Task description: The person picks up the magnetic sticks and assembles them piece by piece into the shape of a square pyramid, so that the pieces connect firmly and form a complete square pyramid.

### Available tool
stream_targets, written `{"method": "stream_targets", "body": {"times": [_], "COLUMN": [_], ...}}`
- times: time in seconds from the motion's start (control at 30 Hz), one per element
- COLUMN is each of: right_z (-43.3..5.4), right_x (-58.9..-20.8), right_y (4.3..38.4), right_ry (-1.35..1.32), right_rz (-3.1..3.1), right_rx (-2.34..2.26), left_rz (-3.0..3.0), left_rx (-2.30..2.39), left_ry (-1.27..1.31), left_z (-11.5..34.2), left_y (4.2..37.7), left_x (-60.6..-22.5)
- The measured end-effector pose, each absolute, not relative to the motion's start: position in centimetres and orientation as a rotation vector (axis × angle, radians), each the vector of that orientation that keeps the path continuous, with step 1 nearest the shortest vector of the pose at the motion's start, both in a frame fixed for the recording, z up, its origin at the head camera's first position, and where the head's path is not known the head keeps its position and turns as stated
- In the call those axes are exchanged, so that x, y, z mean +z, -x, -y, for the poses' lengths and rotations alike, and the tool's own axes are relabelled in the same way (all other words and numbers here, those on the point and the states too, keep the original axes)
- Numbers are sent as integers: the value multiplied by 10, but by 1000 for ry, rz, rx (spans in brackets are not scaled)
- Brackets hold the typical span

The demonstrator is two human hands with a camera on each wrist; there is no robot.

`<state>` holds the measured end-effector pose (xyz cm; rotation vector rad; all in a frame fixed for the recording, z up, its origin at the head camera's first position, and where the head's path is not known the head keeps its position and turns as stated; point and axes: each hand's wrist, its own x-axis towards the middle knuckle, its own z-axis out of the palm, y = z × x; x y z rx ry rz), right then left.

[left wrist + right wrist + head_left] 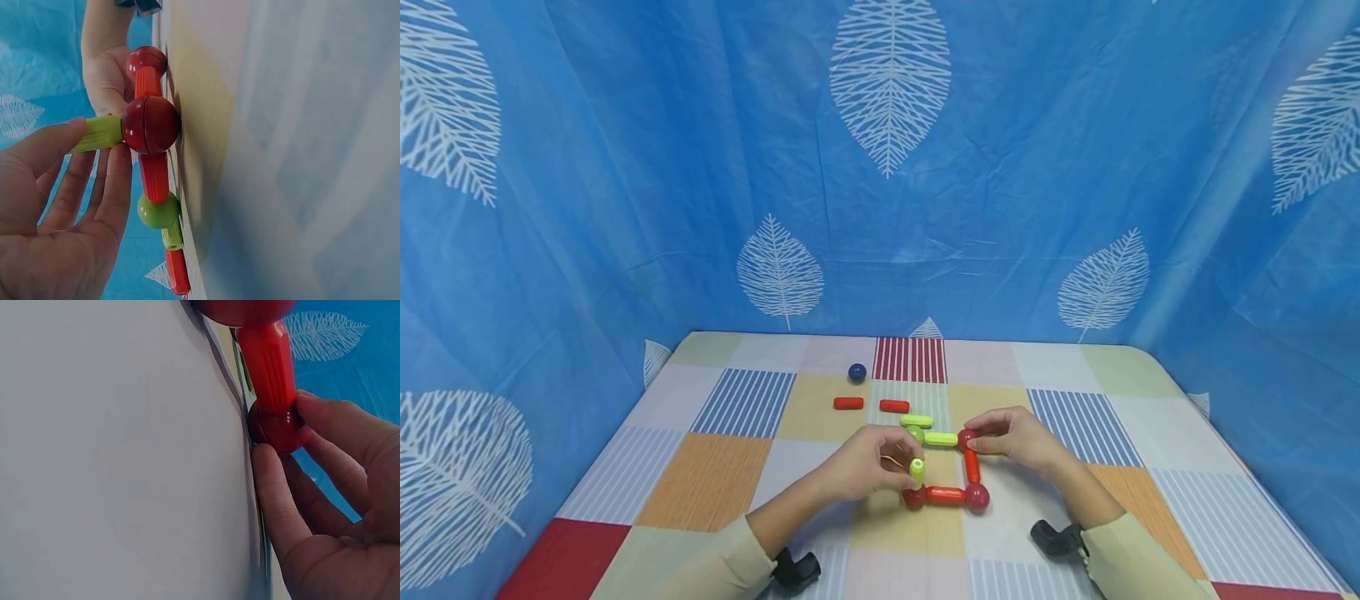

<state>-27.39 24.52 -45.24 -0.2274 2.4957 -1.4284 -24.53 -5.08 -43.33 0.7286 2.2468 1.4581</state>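
Head cam: left hand [880, 460] is pinching a yellow-green stick [917, 472] that stands up on the near-left red ball [913, 499] of a ball-and-stick frame [945, 496]. Right hand [1022, 439] is clamped on the far-right red ball [966, 436]. Farther back there's a dark blue ball [857, 373] and 2 loose red sticks [848, 403].

Left wrist cam: same stick touches the near-left ball, thumb pressed on it.

Right wrist cam: thumb and fingers grip the far-right ball, 1 red stick [267, 365] running to another red ball [245, 309].

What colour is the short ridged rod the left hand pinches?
The short ridged rod is yellow-green; it shows best in the left wrist view.
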Motion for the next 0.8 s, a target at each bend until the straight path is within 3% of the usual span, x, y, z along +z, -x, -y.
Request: {"method": "stream_targets", "body": {"times": [0.47,0.8], "right_z": [-233,-236], "right_x": [-442,-428], "right_y": [255,219], "right_ry": [178,494], "right_rz": [-2678,-2459], "right_rx": [-1288,-1155], "left_rz": [-2421,-2642], "left_rx": [1213,935], "left_ry": [-885,-830], "left_z": [59,41], "left_y": [282,292], "left_x": [-439,-441]}}
